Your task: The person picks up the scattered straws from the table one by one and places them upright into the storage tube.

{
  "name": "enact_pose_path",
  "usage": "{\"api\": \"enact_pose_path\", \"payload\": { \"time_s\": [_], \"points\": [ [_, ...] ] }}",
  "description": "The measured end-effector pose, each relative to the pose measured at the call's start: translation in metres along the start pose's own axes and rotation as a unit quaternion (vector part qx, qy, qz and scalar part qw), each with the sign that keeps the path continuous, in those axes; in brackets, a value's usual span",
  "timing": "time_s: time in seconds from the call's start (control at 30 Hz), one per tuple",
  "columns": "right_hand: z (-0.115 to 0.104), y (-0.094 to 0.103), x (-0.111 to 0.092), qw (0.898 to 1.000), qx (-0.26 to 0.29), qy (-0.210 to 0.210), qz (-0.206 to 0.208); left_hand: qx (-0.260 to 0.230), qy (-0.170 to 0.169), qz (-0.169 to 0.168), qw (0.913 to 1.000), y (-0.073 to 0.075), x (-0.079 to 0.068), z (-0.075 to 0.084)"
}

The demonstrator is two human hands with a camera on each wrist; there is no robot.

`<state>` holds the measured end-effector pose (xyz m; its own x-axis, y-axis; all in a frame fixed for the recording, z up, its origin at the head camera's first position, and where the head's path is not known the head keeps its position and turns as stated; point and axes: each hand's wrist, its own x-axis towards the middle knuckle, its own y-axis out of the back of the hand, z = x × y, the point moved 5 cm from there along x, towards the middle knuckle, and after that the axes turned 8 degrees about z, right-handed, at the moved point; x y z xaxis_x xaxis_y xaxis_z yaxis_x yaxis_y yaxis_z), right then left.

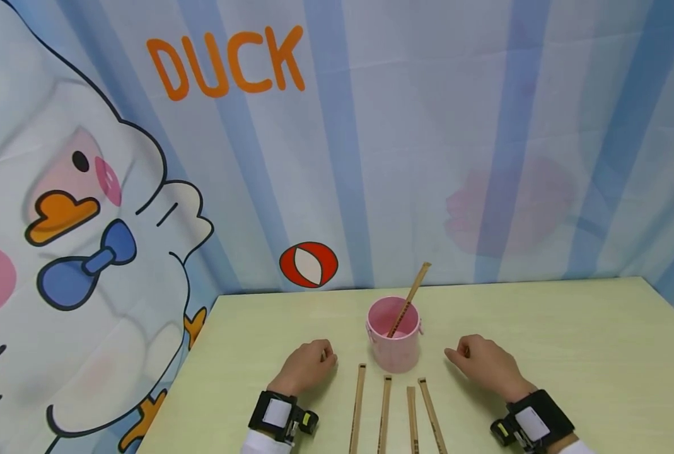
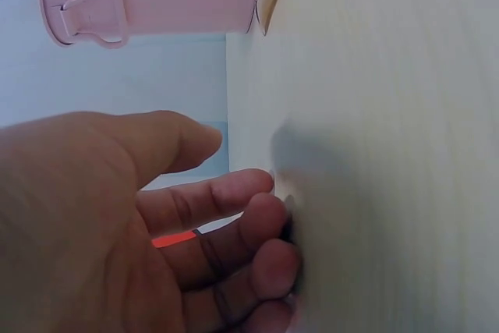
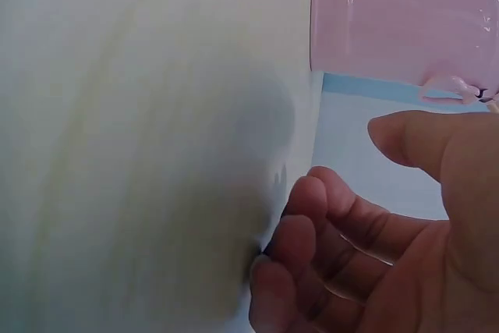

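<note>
A pink bucket (image 1: 395, 353) with small side handles stands toward the back of the table. One thin wooden stick (image 1: 409, 299) leans inside it, its upper end above the rim. In front of the bucket several similar flat sticks (image 1: 384, 413) lie side by side, pointing toward the person. My left hand (image 1: 307, 366) rests left of the sticks, fingers loosely curled and holding nothing. On the other side, my right hand (image 1: 487, 364) rests with loosely bent fingers and nothing in them. Both wrist views show fingertips at the tabletop and the thumb held apart.
The pale wooden table (image 1: 598, 340) ends at a blue striped curtain (image 1: 416, 139) with a duck print. Each wrist carries a black strap with a small camera (image 1: 308, 421).
</note>
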<state>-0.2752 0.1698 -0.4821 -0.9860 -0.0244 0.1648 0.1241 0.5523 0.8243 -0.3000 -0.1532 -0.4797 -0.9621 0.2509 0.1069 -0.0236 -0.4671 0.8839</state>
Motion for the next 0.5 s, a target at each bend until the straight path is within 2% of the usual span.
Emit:
{"api": "enact_pose_path", "payload": {
  "time_s": [0.5],
  "points": [
    [0.0005, 0.0001, -0.0031, 1.0, 0.001, 0.0, -0.006, 0.018, 0.002, -0.018, 0.9997, 0.0008, -0.0019, 0.0073]
  ]
}}
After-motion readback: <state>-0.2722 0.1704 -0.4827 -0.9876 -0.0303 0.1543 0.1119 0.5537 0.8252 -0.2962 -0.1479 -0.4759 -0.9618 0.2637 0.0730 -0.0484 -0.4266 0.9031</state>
